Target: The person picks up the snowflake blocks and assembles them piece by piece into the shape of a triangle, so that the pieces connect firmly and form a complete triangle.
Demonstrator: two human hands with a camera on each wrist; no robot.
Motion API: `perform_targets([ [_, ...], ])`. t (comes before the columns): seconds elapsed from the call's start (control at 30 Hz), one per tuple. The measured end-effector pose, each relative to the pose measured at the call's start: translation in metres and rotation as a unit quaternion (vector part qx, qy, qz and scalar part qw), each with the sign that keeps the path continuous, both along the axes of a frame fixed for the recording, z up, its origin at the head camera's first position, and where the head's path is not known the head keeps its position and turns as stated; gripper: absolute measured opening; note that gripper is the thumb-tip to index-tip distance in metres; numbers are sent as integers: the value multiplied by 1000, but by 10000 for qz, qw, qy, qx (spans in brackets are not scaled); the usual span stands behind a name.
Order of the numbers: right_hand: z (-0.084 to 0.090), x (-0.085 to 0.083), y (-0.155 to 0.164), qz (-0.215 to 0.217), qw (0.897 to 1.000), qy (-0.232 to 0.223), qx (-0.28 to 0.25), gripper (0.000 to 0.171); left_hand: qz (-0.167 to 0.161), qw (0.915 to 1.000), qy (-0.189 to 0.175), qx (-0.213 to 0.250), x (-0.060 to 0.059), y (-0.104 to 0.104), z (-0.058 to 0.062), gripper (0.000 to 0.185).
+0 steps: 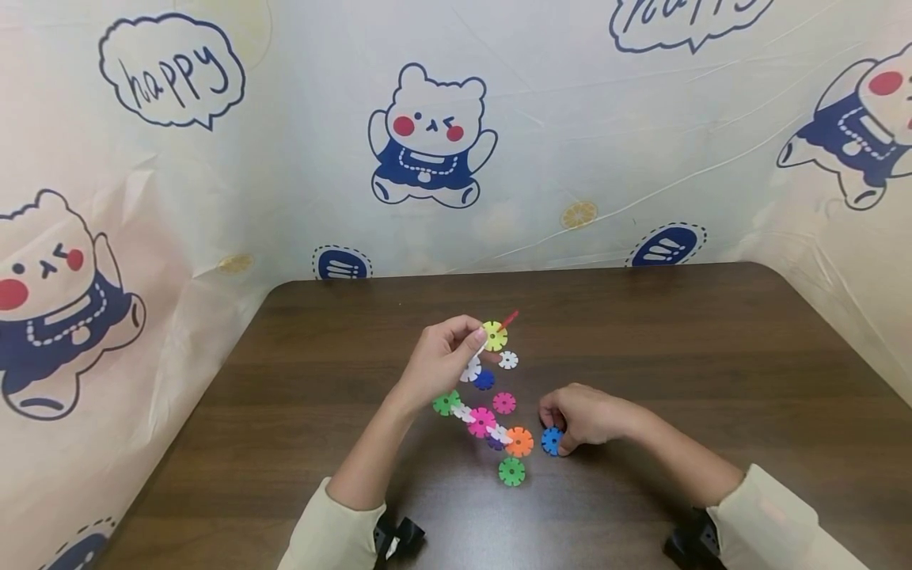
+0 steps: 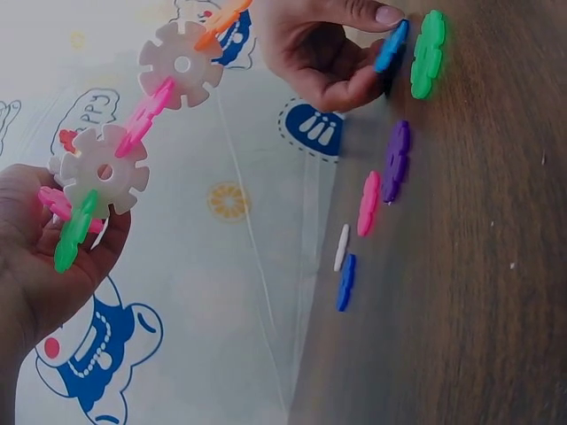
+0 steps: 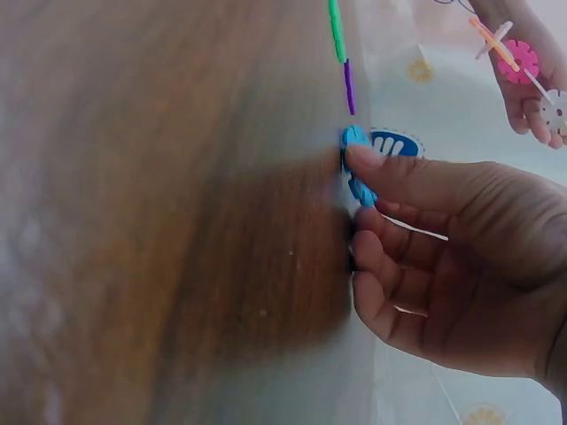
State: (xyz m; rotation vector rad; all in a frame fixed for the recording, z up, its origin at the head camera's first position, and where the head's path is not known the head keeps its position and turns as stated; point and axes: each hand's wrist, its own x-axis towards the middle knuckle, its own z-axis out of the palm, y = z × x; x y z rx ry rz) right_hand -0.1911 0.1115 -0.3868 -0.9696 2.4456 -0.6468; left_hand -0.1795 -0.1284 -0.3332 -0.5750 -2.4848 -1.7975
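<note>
Both hands busy: right hand (image 1: 584, 416) pinches a blue disc (image 1: 551, 441) at the table (image 1: 712, 356).
From my seat, left hand (image 1: 442, 356) grips the linked disc chain (image 1: 484, 396), lifted, running diagonally down toward that disc.

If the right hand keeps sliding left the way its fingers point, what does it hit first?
Likely the orange disc at the chain's end, just beyond the blue disc that the right hand pinches; depth is unclear, since the chain may hang above the table.
</note>
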Motion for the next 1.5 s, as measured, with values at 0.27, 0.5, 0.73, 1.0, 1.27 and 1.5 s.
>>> perform_targets([
  [0.27, 11, -12, 7, -767, 9931, 44, -889, 11, -4, 10000, 48, -79, 0, 0, -2, 15],
  [0.5, 30, -19, 13, -1754, 9605, 256, -2144, 9, -127, 9998, 100, -67, -1, 0, -5, 14],
  [0.73, 49, -14, 10, -2524, 9061, 502, -3358, 20, -194, 9993, 215, -235, -1, 1, -5, 14],
  [1.0, 57, -8, 10, -2550, 8856, 757, -3808, 21, -323, 9978, 360, -442, -1, 2, -5, 15],
  [1.27, 56, -6, 9, -2351, 8883, 847, -3855, 18, -408, 9971, 429, -468, 0, 2, -3, 15],
  [1.5, 55, -5, 7, -1948, 8876, 1006, -4052, 12, -389, 9961, 505, -602, 0, 1, -4, 15],
])
